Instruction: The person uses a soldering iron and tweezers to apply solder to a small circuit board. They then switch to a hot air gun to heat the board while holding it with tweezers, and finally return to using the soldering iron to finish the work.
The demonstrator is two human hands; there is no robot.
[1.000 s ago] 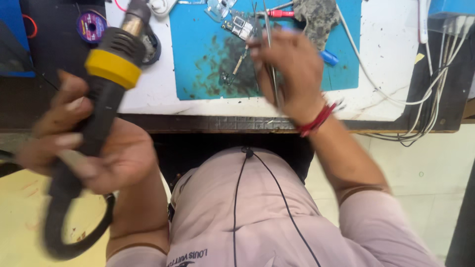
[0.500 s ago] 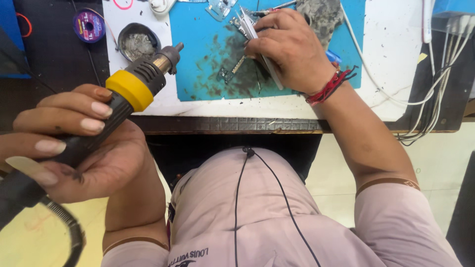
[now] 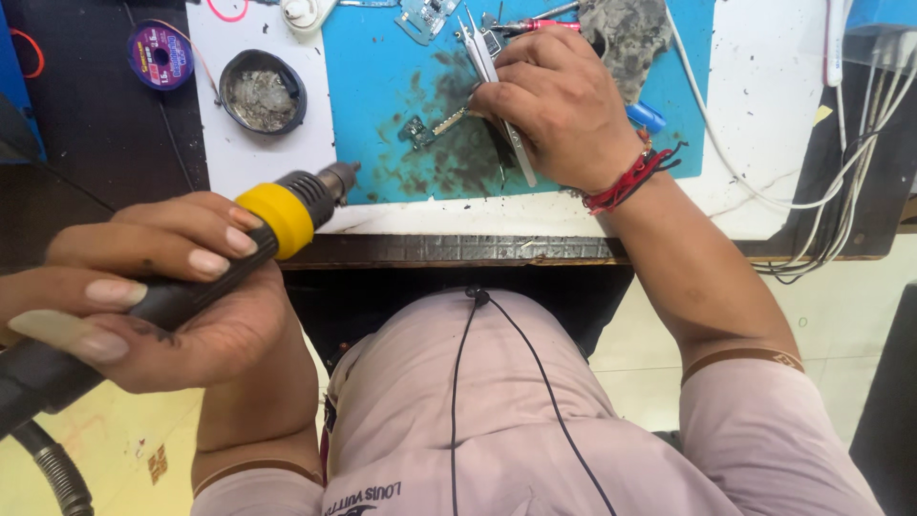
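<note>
My left hand (image 3: 162,291) grips a black hot-air tool (image 3: 287,210) with a yellow ring, its metal nozzle pointing toward the blue work mat (image 3: 382,86). My right hand (image 3: 559,110) rests on the mat and holds silver tweezers (image 3: 487,67), tips pointing away from me. A small dark circuit piece (image 3: 417,131) lies on the stained part of the mat, just left of my right hand. A red thread band circles my right wrist.
A round tin of grey residue (image 3: 263,91) and a purple wire spool (image 3: 160,54) sit at the back left. A grey rag (image 3: 626,33), a red-handled tool (image 3: 535,26) and another small board (image 3: 427,16) lie at the mat's far edge. White cables (image 3: 841,191) hang at the right.
My left hand has swung the hot-air tool from upright to nearly level, nozzle now toward the mat. My right hand has settled lower on the mat with the tweezers.
</note>
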